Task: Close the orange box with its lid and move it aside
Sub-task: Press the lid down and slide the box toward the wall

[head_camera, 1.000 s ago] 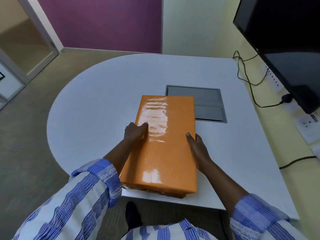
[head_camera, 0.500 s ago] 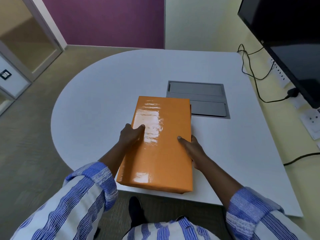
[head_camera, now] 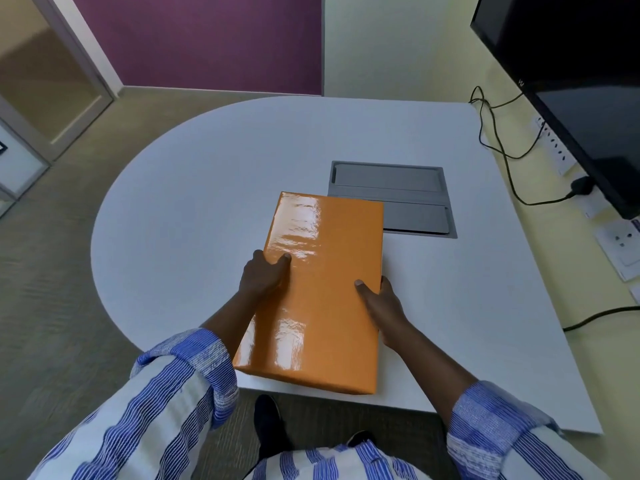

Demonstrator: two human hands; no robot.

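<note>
The glossy orange box (head_camera: 322,289) lies on the white table (head_camera: 194,209) near its front edge, with the lid seated fully over it so that only the lid shows. My left hand (head_camera: 263,275) grips the lid's left long side, thumb on top. On the opposite long side my right hand (head_camera: 381,299) clasps the box, thumb resting on the lid and fingers down the side. The box's near end overhangs the table's front edge slightly.
A grey flip-up cable hatch (head_camera: 391,199) is set into the table just behind the box. A black monitor (head_camera: 571,81) hangs on the right wall, with cables (head_camera: 502,150) and wall sockets (head_camera: 620,244) below it. My shoes show under the table's edge.
The lid has settled fully down over the box, closing the gap seen at the near end. The box has shifted slightly left and away from the table's front edge, both hands still on its sides.
</note>
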